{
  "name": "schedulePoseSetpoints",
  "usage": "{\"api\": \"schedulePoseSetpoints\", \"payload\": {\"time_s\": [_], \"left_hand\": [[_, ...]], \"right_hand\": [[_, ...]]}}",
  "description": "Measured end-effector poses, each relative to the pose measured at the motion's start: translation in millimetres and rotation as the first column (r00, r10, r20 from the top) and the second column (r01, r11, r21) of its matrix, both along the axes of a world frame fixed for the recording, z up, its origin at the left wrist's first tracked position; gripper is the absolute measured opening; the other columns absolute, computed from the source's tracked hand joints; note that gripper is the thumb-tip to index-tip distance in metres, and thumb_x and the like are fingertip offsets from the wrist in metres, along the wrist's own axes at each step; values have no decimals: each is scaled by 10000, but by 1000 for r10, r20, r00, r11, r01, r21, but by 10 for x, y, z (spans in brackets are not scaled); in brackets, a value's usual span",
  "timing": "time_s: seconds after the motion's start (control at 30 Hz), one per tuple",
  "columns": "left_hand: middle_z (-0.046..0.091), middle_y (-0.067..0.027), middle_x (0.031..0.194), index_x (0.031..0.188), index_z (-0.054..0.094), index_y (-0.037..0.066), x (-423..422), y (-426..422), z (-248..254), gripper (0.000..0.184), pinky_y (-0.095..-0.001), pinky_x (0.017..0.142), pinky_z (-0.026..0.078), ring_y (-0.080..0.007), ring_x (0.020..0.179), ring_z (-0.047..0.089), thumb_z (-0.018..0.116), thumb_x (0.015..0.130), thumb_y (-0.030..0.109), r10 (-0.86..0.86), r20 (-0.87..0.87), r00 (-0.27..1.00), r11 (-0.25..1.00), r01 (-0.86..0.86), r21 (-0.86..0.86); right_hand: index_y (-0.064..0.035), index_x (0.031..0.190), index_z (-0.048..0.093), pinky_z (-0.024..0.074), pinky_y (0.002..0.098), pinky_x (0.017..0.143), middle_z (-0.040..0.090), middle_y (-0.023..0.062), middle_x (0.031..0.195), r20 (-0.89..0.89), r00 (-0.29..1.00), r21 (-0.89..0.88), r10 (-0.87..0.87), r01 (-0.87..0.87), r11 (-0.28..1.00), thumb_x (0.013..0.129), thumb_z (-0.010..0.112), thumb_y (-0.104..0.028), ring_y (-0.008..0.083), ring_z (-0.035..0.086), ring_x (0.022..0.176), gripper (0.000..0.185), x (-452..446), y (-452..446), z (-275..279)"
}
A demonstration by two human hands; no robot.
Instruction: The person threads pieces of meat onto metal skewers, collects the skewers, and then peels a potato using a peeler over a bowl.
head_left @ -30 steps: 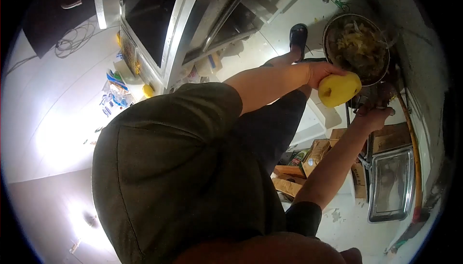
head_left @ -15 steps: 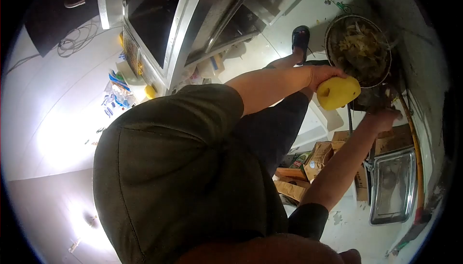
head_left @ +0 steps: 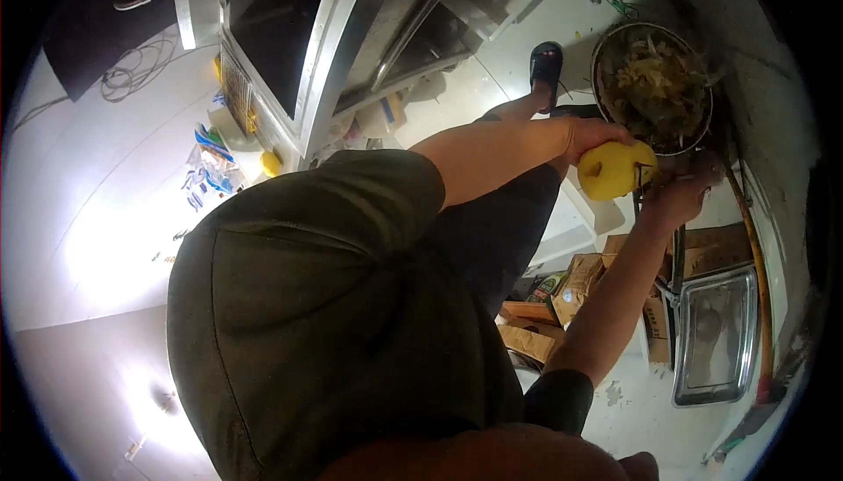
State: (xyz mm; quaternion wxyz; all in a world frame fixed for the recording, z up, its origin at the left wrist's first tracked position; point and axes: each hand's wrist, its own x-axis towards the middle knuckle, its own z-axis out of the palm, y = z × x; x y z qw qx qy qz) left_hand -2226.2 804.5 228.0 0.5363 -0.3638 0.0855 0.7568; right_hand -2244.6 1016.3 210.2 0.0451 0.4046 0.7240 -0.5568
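My left hand [head_left: 599, 137] is wrapped round a large yellow peeled potato [head_left: 606, 172], which has a dark hollow at its near end. Against the potato's right side lies the dark, thin head of a peeler [head_left: 644, 173]. The fingers of my right hand [head_left: 680, 195] are closed round the peeler's handle, mostly hidden. Just beyond both hands stands a round bin [head_left: 600, 86] filled with yellowish peelings [head_left: 654, 77].
Cardboard boxes [head_left: 584, 283] stand below my right forearm, beside a clear lidded tray [head_left: 716, 336]. A wooden pole [head_left: 755, 261] leans along the right wall. My sandalled foot [head_left: 545, 72] is left of the bin. A metal-framed counter [head_left: 325, 50] stands at upper left.
My right hand has come left and up to the potato, and the peeler's head now shows against it. My left hand and the potato have hardly moved.
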Motion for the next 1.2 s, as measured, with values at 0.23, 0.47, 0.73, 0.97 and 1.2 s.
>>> {"api": "schedulePoseSetpoints", "payload": {"time_s": [0.23, 0.47, 0.73, 0.97, 1.2], "left_hand": [[629, -213, 1077, 1175, 530, -58, -39, -35, 41, 508, -463, 858, 518, -342, 950, 641, 582, 851, 328, -31, 53, 998, 999, 33, -39], [625, -215, 1088, 1184, 533, -46, -29, 13, -95, 458, -474, 871, 507, -349, 983, 630, 527, 893, 306, 103, -13, 995, 994, -104, -47], [638, -164, 1095, 1166, 556, -18, -117, -8, -8, 420, -430, 839, 527, -288, 981, 637, 574, 897, 304, 168, -7, 986, 974, -167, -151], [649, -141, 1080, 1143, 575, -6, -134, -39, 148, 411, -405, 840, 528, -263, 970, 643, 561, 901, 326, 83, 52, 995, 987, -75, -144], [657, -130, 1059, 1135, 586, 10, -199, -35, 66, 414, -394, 837, 533, -239, 961, 648, 559, 895, 347, 180, -17, 983, 973, -181, -142]], "right_hand": [[-28, 1195, 520, 553, 407, 688, 613, 106, 1057, 767, 571, 591, 292, -806, 24, 847, 617, -448, 257, 639, 905, 554, 41, 641, -623], [-47, 1218, 491, 565, 422, 719, 569, 131, 1129, 863, 414, 370, 290, -908, 194, 777, 712, -398, 270, 632, 944, 605, 88, 693, -877], [-37, 1257, 490, 539, 403, 692, 621, 148, 981, 483, 730, 480, 484, -683, 551, 830, 610, -415, 312, 641, 882, 582, 275, 309, -296], [23, 1072, 490, 511, 374, 624, 622, 111, 958, 336, 778, 730, 531, -571, 375, 921, 508, -447, 261, 620, 738, 494, -32, -20, -175], [-31, 853, 536, 551, 365, 672, 616, 97, 994, 128, 967, 51, 223, -230, 972, 952, 423, -476, 243, 633, 792, 469, 190, -153, -46]]}}
